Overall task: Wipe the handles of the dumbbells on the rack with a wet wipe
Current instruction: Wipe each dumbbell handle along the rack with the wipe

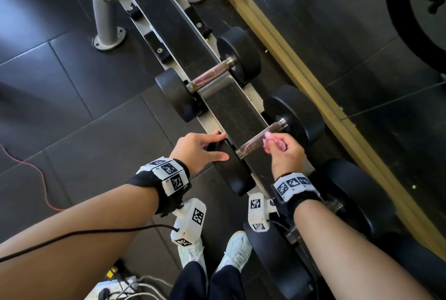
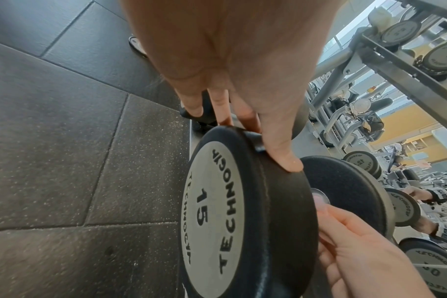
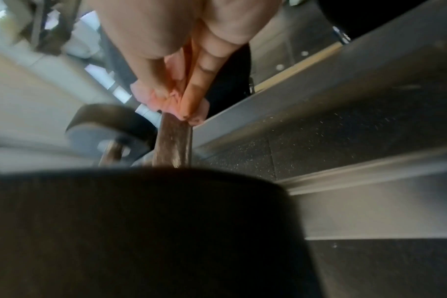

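Right now my right hand (image 1: pixel 286 152) pinches a crumpled pink wet wipe (image 1: pixel 268 141) between thumb and fingers, pressing it onto the handle (image 1: pixel 258 141) of the near dumbbell. The wipe sits toward the far half of that handle, closer to the weight head by the wall than to the one by me. From my right wrist, the wipe (image 3: pixel 189 104) bunches at my fingertips (image 3: pixel 197 88) on top of the brownish bar (image 3: pixel 175 145).

My left hand (image 1: pixel 200 149) lies spread on the near weight head (image 1: pixel 235 171) of the same dumbbell, fingers straight, thumb along the rim. From my left wrist, the thumb (image 2: pixel 281 149) presses the black rubber edge, and the grey face (image 2: pixel 212 217) of the head reads "15".

This dumbbell rests across a long metal rack (image 1: pixel 169 22) that runs away from me on a dark rubber tiled floor (image 1: pixel 60 82). A second dumbbell (image 1: pixel 210 75) sits farther along the rack, well apart from both hands, with pinkish streaks on its handle. Larger dumbbells (image 1: pixel 350 193) lie under my right forearm. A mirror edged with a yellow strip (image 1: pixel 301 63) runs beside the rack. My pale shoes (image 1: pixel 237 249) show below.
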Demonstrator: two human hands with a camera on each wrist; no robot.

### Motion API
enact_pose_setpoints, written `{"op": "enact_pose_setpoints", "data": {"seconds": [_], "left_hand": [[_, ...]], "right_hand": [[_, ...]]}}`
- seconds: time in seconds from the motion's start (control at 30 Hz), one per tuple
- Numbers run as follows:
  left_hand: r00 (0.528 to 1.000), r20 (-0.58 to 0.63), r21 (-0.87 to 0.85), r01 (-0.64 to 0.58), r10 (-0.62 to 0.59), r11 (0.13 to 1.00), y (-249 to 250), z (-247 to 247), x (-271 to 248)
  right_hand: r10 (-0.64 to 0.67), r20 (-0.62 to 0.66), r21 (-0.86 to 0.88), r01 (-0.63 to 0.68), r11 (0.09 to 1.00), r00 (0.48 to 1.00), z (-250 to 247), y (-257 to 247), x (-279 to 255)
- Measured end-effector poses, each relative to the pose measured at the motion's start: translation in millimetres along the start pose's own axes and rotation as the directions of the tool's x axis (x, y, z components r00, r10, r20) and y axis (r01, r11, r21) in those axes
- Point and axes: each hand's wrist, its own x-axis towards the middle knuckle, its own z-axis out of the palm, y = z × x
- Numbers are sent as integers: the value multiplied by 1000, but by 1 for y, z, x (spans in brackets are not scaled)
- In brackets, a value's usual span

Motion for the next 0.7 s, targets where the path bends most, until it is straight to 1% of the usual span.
{"op": "enact_pose_setpoints", "data": {"seconds": [0.03,0.07,0.1,0.17,0.23,0.3,0.33,0.37,0.4,0.47,0.53,0.57,0.63,0.67,0.7], "left_hand": [[1000,1,0,-2,2,1000,-1,0,0],[1000,3,-2,-3,3,1000,-2,0,0],[1000,5,-4,-4,4,1000,-2,0,0],[1000,4,-9,-4,4,1000,-2,0,1],[1000,-6,-16,1,-1,1000,-3,0,1],[1000,-8,-22,3,-4,1000,-3,1,0],[1000,-5,-28,3,-3,1000,-4,1,0],[1000,-2,-36,0,0,999,-4,1,-1],[1000,0,-44,-3,3,999,-5,2,-2],[1000,-1,-61,-9,9,998,-6,3,-3],[1000,-1,-59,-11,11,998,-6,4,-3],[1000,-1,-52,-10,10,999,-7,4,-3],[1000,2,-37,-6,6,999,-7,3,-2],[1000,2,-33,-5,5,999,-7,2,-2],[1000,2,-32,-4,4,999,-7,2,-2]], "right_hand": [[2,-28,9,-2,1000,1000,1,-1,1],[11,-28,23,-10,1000,1000,5,-1,-1],[16,-14,21,-15,1000,1000,10,0,-4],[0,33,-44,1,999,999,16,2,-12],[-7,126,-100,20,995,992,13,1,-13],[-1,268,-150,43,988,963,4,-7,-7],[-17,325,-187,82,979,946,-2,-14,-3],[-64,353,-218,148,965,934,-7,-20,1],[-141,356,-234,234,944,924,-12,-26,6],[-319,326,-268,410,872,890,-19,-40,15],[-450,334,-329,550,768,828,-23,-51,21],[-489,370,-368,608,704,790,-23,-55,23],[-503,489,-448,699,557,713,-21,-58,26],[-469,546,-486,719,498,694,-19,-58,27],[-414,583,-527,713,462,699,-17,-56,28]]}}
